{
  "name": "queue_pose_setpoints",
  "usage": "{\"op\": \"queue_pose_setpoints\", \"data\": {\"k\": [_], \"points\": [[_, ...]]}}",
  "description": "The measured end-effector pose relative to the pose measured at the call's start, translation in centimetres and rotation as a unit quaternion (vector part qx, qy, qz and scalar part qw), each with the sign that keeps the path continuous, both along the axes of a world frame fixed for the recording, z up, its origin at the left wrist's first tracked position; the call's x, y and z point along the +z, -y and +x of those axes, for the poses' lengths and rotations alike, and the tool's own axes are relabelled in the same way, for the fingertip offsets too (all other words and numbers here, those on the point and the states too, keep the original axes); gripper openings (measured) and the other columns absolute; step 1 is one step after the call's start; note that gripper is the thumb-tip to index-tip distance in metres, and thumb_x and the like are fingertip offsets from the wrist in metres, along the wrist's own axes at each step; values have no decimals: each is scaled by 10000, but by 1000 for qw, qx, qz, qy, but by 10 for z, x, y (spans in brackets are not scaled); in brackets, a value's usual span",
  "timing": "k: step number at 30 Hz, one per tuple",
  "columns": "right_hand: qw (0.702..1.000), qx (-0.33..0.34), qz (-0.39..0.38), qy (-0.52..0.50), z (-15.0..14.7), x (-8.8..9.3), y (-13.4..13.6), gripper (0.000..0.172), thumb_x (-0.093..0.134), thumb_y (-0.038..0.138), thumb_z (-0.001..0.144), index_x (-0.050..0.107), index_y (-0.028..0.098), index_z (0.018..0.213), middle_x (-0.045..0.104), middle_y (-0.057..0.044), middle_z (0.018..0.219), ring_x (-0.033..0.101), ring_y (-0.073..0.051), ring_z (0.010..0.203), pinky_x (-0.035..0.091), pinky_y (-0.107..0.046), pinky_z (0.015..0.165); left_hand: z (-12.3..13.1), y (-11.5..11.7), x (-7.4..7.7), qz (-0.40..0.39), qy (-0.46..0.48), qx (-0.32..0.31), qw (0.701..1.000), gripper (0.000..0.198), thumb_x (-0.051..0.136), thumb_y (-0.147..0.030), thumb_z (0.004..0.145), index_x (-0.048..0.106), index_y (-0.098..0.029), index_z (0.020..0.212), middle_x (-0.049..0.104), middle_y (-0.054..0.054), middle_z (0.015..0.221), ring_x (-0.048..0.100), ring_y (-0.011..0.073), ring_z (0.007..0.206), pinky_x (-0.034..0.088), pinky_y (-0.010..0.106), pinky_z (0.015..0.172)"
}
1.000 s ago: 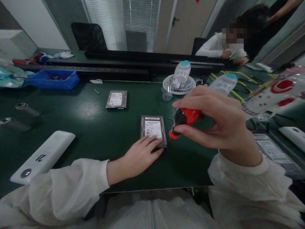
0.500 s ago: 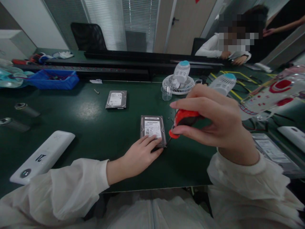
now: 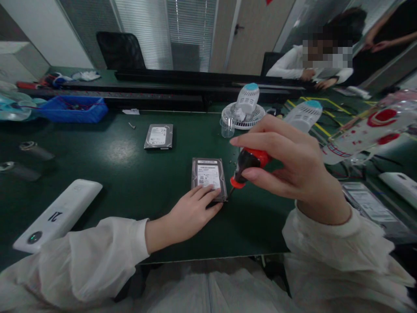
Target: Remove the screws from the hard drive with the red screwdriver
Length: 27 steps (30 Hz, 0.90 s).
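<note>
A hard drive point(image 3: 210, 174) with a white label lies flat on the green table, label up. My left hand point(image 3: 190, 213) rests across its near end, fingers spread flat on the top and thumb by the near right corner. In my right hand point(image 3: 291, 163) is a red and black screwdriver point(image 3: 245, 167), pinched by the handle between thumb and fingers. Its shaft slants down to the drive's near right corner; whether the tip sits in a screw is too small to tell. Several tiny screws point(image 3: 230, 162) lie right of the drive.
Farther back lies another hard drive point(image 3: 158, 136). A clear plastic cup point(image 3: 227, 128) stands by a white fan point(image 3: 247, 102). At left are a white power bank point(image 3: 60, 215) and a blue bin point(image 3: 73, 109); at right, a larger drive point(image 3: 371, 202). A co-worker point(image 3: 289, 63) sits across.
My right fingers and the screwdriver's handle have turned a little, showing more of its black side. My left hand and the hard drive have stayed in place.
</note>
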State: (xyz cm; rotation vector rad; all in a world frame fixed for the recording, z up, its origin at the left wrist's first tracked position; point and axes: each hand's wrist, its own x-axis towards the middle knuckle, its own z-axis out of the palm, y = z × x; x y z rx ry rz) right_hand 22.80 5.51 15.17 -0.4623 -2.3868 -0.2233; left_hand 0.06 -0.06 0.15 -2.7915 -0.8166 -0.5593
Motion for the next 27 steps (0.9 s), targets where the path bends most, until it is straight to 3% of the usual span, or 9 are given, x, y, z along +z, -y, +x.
{"op": "queue_pose_setpoints", "data": {"k": [5, 9, 11, 14, 16, 19, 21, 24, 27], "points": [[998, 45, -51, 6, 1, 4, 1, 464, 445, 239, 970, 567, 122, 1402, 640, -154, 1308, 635, -252, 1201, 566, -428, 945, 0, -1, -1, 6, 4, -1, 1000, 310, 600, -171, 998, 705, -167, 1290, 674, 151, 1396, 618, 322, 1331, 557, 495, 1079], [997, 64, -34, -33, 0, 1, -1, 413, 586, 196, 953, 596, 68, 1346, 715, -99, 1050, 677, -184, 964, 559, -357, 826, 0, -1, -3, 7, 4, -1, 1000, 305, 603, -167, 996, 709, -165, 1283, 676, 155, 1393, 622, 328, 1327, 563, 501, 1071], [999, 39, -2, -38, -1, -1, -2, 351, 687, 261, 935, 639, 100, 1244, 677, -52, 920, 632, -153, 816, 521, -304, 698, 0, -1, -3, 7, 5, 2, 1000, 309, 602, -160, 995, 708, -171, 1285, 675, 152, 1395, 620, 325, 1330, 561, 500, 1074], [1000, 11, 20, -13, -2, -3, -3, 282, 677, 395, 951, 635, 193, 1144, 646, -40, 907, 596, -156, 762, 485, -284, 607, 0, 0, -3, 7, 9, 4, 1000, 317, 606, -151, 989, 709, -178, 1288, 670, 147, 1403, 619, 323, 1331, 557, 495, 1079], [1000, 8, -9, -5, -2, -3, -3, 264, 601, 394, 980, 615, 208, 1165, 651, -64, 972, 618, -182, 820, 520, -301, 634, 0, 0, -2, 5, 7, 2, 1000, 317, 604, -158, 992, 707, -177, 1291, 668, 148, 1407, 616, 322, 1333, 553, 495, 1082], [997, 40, -65, -7, -3, -2, -1, 333, 489, 284, 975, 580, 167, 1273, 654, -133, 1180, 648, -249, 1085, 585, -376, 819, 0, 0, -3, 0, 3, -1, 1000, 321, 597, -160, 997, 699, -165, 1301, 662, 165, 1414, 615, 323, 1335, 551, 501, 1079], [994, 66, -80, -14, -4, -2, 0, 388, 471, 224, 956, 559, 159, 1328, 660, -132, 1222, 646, -248, 1150, 580, -407, 912, 0, 0, -3, 1, 2, -2, 1000, 324, 601, -152, 994, 696, -159, 1303, 661, 173, 1414, 615, 326, 1335, 554, 504, 1073], [996, 54, -60, -38, -6, -6, 0, 365, 580, 214, 950, 569, 181, 1314, 689, -66, 1064, 665, -182, 940, 574, -354, 829, 1, -1, -2, 8, 6, -1, 1000, 309, 609, -149, 989, 705, -162, 1283, 677, 165, 1390, 626, 330, 1323, 565, 502, 1062], [998, 19, -2, -58, -10, -13, -1, 292, 675, 332, 946, 599, 206, 1198, 659, -15, 930, 627, -149, 809, 541, -294, 706, 2, -1, -2, 11, 10, 0, 1000, 298, 615, -148, 985, 710, -164, 1267, 689, 159, 1367, 640, 332, 1305, 577, 503, 1047]]}}
